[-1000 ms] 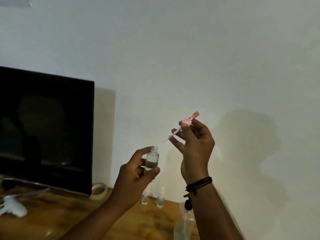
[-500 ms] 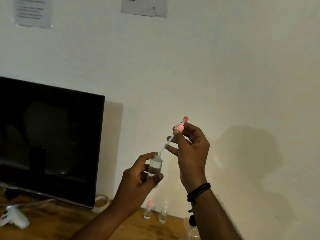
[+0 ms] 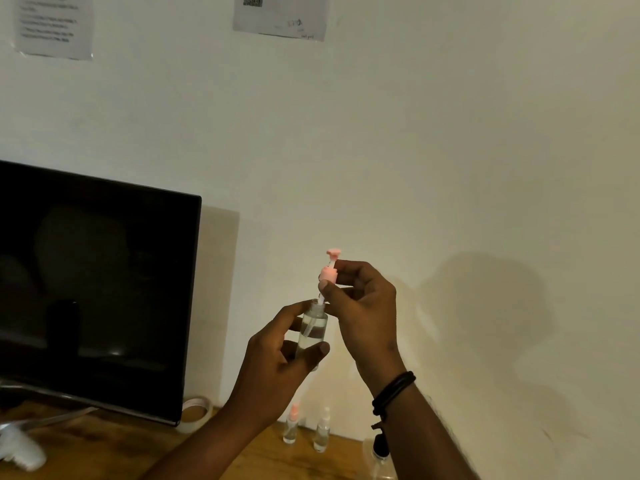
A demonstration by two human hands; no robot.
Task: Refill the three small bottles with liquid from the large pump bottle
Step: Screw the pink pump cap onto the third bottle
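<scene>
Head view: pink pump cap (image 3: 329, 273) partly seated in small clear bottle (image 3: 312, 332), both held above wooden table (image 3: 104, 441).
Left hand (image 3: 277, 358) grips the cylindrical bottle, thumb and fingers curled round its smooth wall; liquid fills the lower part. Right hand (image 3: 360, 306) pinches the cap's pink collar, thin tube entering the bottle neck. Two more small bottles (image 3: 290, 426) (image 3: 321, 431) stand upright on the table near the wall; the large bottle (image 3: 381, 452) is mostly hidden behind the right forearm.
</scene>
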